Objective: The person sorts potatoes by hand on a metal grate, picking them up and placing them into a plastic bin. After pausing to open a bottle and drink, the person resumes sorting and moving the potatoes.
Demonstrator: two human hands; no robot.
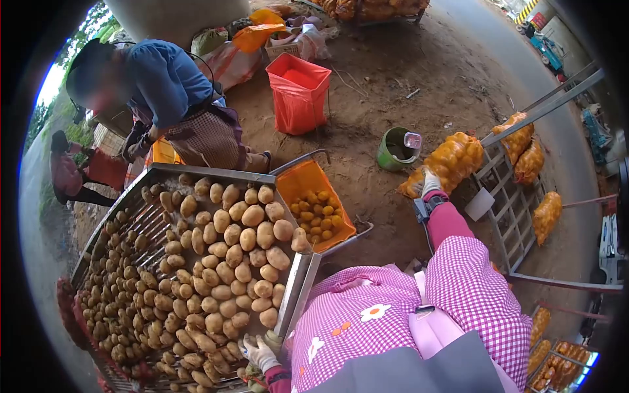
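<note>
My right hand (430, 183), in a white glove, is closed on the end of a full orange mesh bag of potatoes (457, 157). The bag lies tilted against a metal-frame cart (504, 216). Down at the near edge of the slatted sorting table (300, 288), my left hand (261, 355), also gloved, lies with fingers spread beside the potatoes (226, 268). No potato shows in its grasp. Larger potatoes are crowded at the near side and smaller ones farther left.
An orange-lined bin (311, 180) holding potatoes stands against the table. Behind are a red-lined bin (298, 92) and a green bucket (398, 149). A co-worker in a blue top (164, 78) bends at the table's far side. More filled mesh bags (546, 216) lie at the right.
</note>
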